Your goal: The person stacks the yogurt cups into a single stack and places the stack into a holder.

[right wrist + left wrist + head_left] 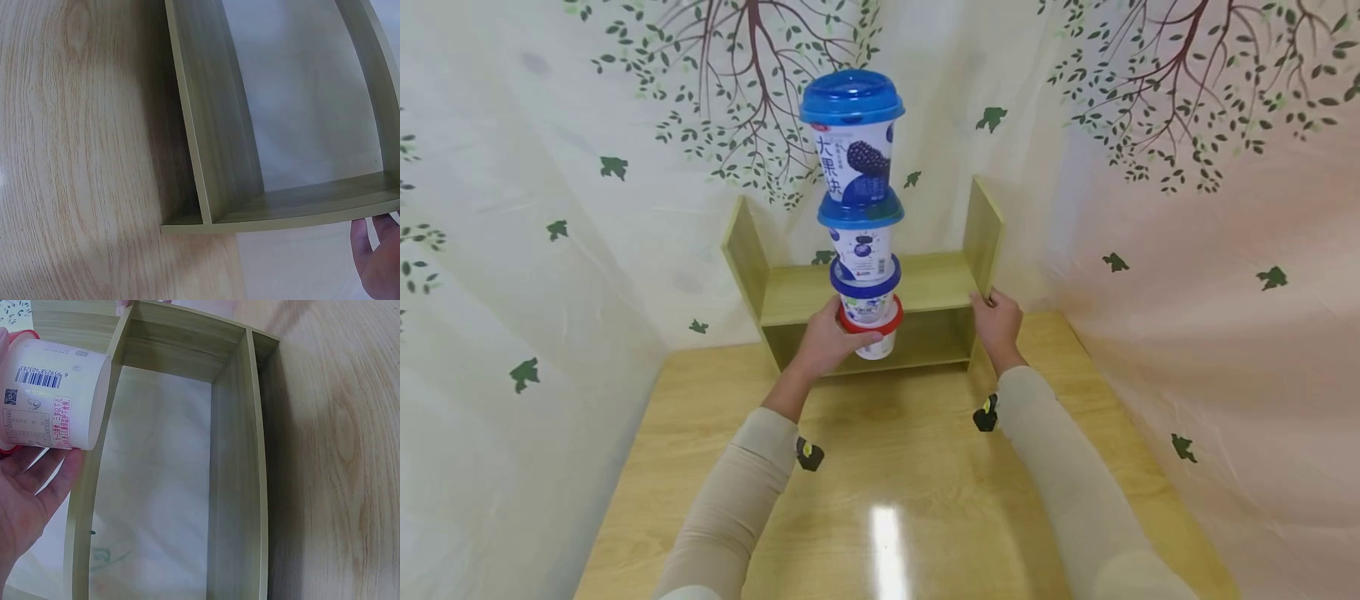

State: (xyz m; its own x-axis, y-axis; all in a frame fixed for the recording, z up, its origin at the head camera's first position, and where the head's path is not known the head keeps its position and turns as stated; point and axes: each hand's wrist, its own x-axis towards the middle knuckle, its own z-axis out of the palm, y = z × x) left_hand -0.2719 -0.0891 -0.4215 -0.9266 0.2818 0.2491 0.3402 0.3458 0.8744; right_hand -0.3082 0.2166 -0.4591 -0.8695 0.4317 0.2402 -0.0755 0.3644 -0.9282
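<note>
A stack of several lidded plastic snack cups stands one on another in front of a small wooden shelf (868,292). At the top is a large blue-lidded cup (853,158) with a blackberry picture; lowest is a white cup (56,394) with a red rim and barcode. My left hand (831,342) holds this lowest cup from the left, thumb across its front, the stack rising above. At the shelf's right side panel (983,233), my right hand (998,321) grips the edge. In the right wrist view, only part of the right hand (381,259) shows, at the panel's outer face.
The shelf has a middle board (925,283) between two upright sides and a low compartment (936,333) beneath. It stands on a wooden table (880,458) against a leaf-printed cloth (1037,167) that hangs behind and on both sides.
</note>
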